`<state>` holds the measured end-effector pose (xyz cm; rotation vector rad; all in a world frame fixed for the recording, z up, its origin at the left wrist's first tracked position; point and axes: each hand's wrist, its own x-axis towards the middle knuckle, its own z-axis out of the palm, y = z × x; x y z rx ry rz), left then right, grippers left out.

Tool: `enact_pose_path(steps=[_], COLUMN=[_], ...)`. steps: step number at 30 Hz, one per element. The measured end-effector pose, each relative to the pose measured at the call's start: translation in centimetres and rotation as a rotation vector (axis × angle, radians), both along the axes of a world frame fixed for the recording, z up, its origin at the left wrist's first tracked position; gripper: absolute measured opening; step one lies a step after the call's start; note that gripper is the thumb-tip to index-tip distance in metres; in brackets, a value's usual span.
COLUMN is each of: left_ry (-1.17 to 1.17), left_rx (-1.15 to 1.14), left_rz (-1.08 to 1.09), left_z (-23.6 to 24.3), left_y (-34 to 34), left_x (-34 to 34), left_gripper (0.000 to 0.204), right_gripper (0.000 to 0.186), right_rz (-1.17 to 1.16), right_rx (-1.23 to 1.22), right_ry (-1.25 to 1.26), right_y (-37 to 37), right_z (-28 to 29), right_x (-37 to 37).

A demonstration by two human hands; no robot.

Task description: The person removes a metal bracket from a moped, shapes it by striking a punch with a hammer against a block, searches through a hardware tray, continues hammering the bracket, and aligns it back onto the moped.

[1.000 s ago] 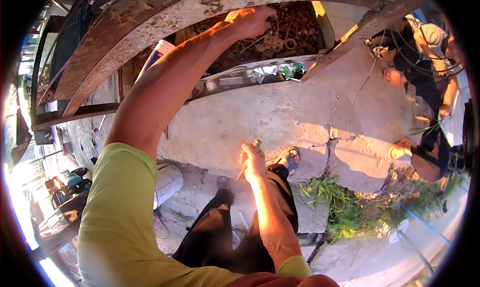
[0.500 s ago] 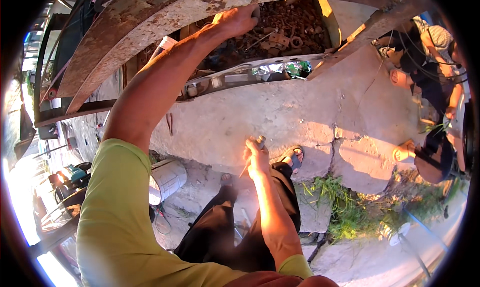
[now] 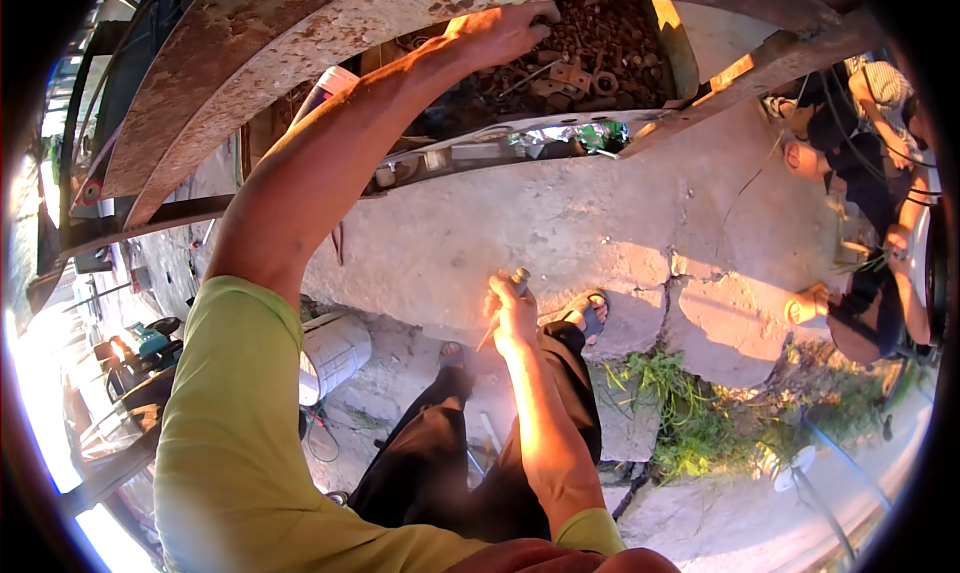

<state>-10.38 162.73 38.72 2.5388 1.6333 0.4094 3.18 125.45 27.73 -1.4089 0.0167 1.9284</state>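
At the top, my left hand (image 3: 510, 33) reaches beneath a curved rusty metal beam (image 3: 330, 43), over a bin of rusty bolts, nuts and washers (image 3: 585, 63). Its fingers are bent but apart, and nothing shows between them. Lower down, above the concrete floor, my right hand (image 3: 514, 318) is closed around a slim rod-like tool (image 3: 520, 277). The tool's thick, rounded end sticks out above the fist, and its thin end points down to the left. My fingers hide the middle, so its exact kind cannot be made out.
Below the bin runs a ledge (image 3: 470, 176) with small parts and shiny foil wrapping (image 3: 570, 138). A white bucket (image 3: 335, 356) stands left of my legs. At the right, another person (image 3: 870, 183) sits low by cables. Grass (image 3: 680, 413) grows from the cracked concrete.
My left hand has moved a little to the right over the bolts, and its fingers have spread. My right hand keeps its grip and has hardly moved.
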Motion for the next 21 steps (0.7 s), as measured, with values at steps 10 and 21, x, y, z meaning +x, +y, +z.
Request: enact_pose_path(steps=[10,21], left_ry=[-0.149,-0.432], left_rx=[0.051,-0.609], left_rz=[-0.120,0.319], left_z=[-2.1,-4.7], left_y=[2.6,5.0], left_x=[1.4,-13.9], left_gripper=[0.034,0.059], right_gripper=[0.015,0.025], right_rz=[-0.022,-0.019], right_rx=[-0.009,-0.019], right_ry=[0.047,0.105], right_y=[0.0,-0.1], right_z=[-0.6,-1.1], right_x=[-0.1,-0.5])
